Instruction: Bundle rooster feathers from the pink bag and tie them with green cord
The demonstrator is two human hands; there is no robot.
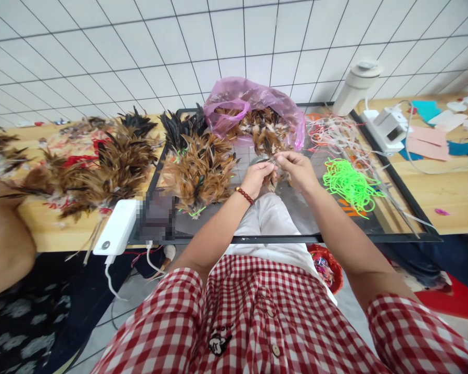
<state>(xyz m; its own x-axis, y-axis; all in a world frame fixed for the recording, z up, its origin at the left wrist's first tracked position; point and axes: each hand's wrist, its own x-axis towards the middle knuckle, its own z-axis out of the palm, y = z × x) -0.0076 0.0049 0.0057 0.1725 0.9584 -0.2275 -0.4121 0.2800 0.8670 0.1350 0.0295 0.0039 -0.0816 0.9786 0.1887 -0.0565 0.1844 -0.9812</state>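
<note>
Both hands meet over the glass-topped frame, fingertips nearly touching. My left hand (260, 175), with a beaded bracelet on its wrist, is closed in a pinch on a small bunch of brown feathers (272, 183). Thumb and fingers of my right hand (297, 167) pinch at the top of the same bunch; the exact grip is too small to make out. Just behind the hands, a pink plastic bag (257, 89) lies open with loose brown feathers (268, 130) inside. A thick pile of brown and black feathers (200, 169) sits left of my left hand.
Bright green cords (351, 184) and pale clear strips (335, 130) lie at right. Behind them stand a white bottle (359, 85) and a power strip (382, 132). A white power bank (117, 227) is at front left. Farther left are more feathers (117, 166) and another person's arm (5, 234).
</note>
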